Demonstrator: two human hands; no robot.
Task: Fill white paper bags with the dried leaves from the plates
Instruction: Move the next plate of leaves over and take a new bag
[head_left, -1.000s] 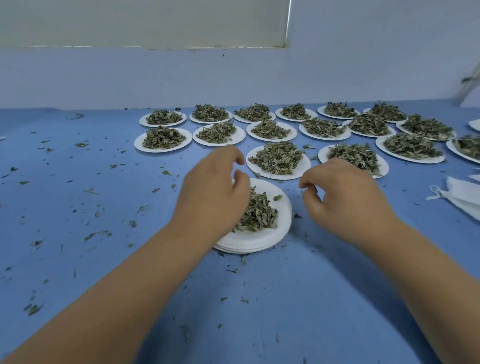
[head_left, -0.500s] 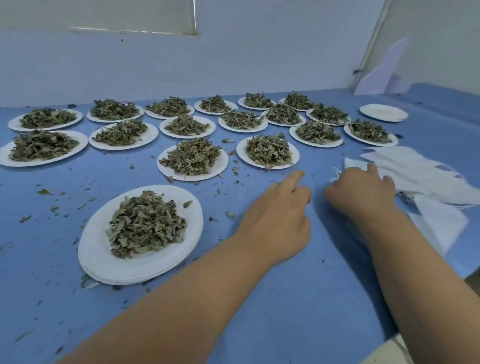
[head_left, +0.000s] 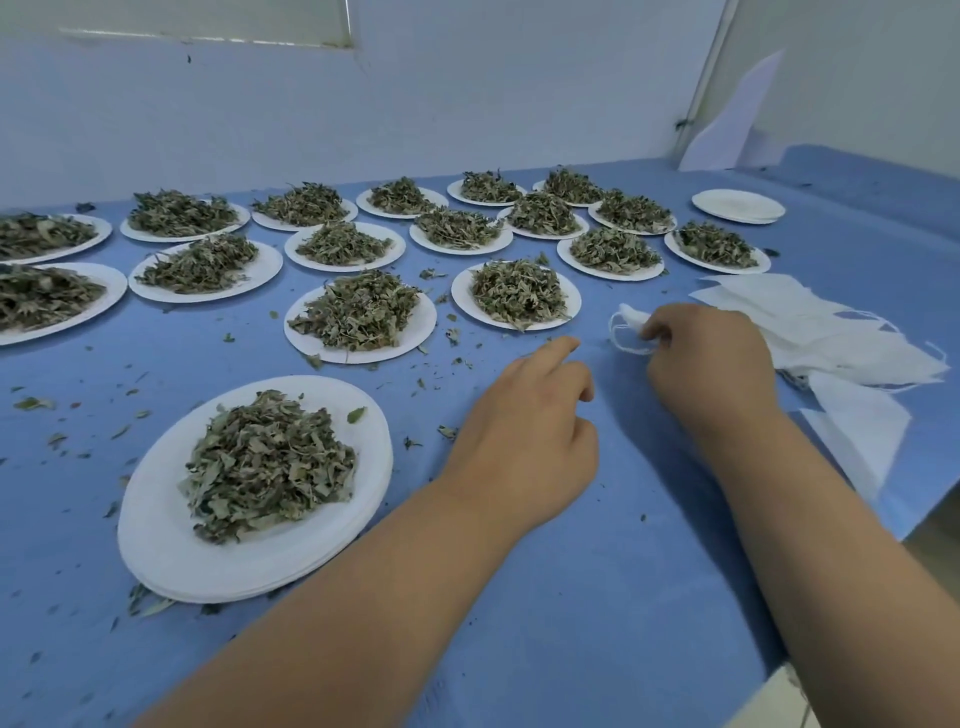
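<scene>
A stack of white paper plates (head_left: 171, 540) near me carries a heap of dried leaves (head_left: 270, 465). To its right my left hand (head_left: 524, 441) hovers over the blue table with its forefinger stretched out and the other fingers loosely curled, holding nothing. My right hand (head_left: 711, 369) pinches the corner of a white paper bag (head_left: 631, 319) with a string loop. Behind that hand lies a pile of white paper bags (head_left: 831, 332).
Several more plates of dried leaves (head_left: 358, 317) stand in rows across the far table. An empty stack of plates (head_left: 737, 206) sits at the back right. Leaf crumbs dot the blue cloth (head_left: 597, 597). The table's edge runs at the lower right.
My view swung to the right, away from the near plate. My right hand reached the bag pile and took hold of a bag's corner; my left hand followed to the right.
</scene>
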